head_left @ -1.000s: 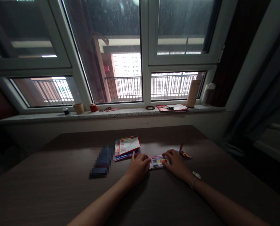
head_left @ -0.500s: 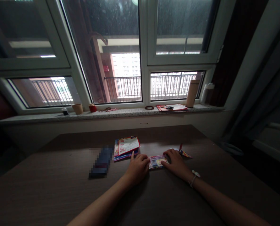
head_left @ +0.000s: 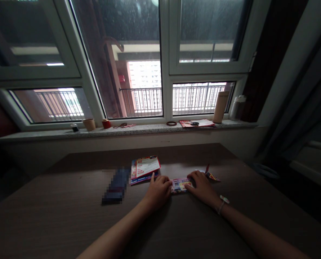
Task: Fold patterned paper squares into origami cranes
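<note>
window frame [head_left: 165,46], pale, parting a tall fixed-looking central pane [head_left: 138,21] from side sashes and low panes [head_left: 195,99]; glass spotted and streaked. hinge [head_left: 253,62], on the upper right sash. beyond the glass: dark metal railing [head_left: 141,100] and a pale high-rise [head_left: 145,73], brightly daylit. windowsill [head_left: 149,130], speckled grey stone, running below the window. wall [head_left: 117,144], off-white, under the sill. table [head_left: 47,205], dark brown wood-grain top, far edge toward that wall. curtain [head_left: 298,93], grey, hanging at right; dark reddish-brown panel [head_left: 268,54] beside the window. light: daylight through the panes; room's sides deeply shadowed, floor detail too dim to tell.
</note>
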The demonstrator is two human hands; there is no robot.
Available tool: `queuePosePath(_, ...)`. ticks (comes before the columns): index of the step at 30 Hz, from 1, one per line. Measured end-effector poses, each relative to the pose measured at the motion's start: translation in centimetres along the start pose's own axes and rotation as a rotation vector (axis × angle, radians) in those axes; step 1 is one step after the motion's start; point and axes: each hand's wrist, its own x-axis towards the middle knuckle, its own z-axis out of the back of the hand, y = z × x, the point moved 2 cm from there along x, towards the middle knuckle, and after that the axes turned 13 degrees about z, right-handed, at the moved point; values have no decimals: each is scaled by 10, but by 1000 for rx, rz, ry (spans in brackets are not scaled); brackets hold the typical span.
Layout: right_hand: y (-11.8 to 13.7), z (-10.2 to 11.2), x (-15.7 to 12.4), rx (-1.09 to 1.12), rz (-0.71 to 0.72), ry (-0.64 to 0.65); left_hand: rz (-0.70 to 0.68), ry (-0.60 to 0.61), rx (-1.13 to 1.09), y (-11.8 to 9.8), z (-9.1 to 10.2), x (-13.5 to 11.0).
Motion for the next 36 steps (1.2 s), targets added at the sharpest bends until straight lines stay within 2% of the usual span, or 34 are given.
queuePosePath(14,0,1,0,2,0,-27,8,15,-13,4,-4,2)
queuePosePath(21,8,5,1,-38,38,-17,-10,-14,14,0,-1,0)
queuePosePath(36,6,6,0,-24,40,-39,-1,-8,52,-7,4,-3)
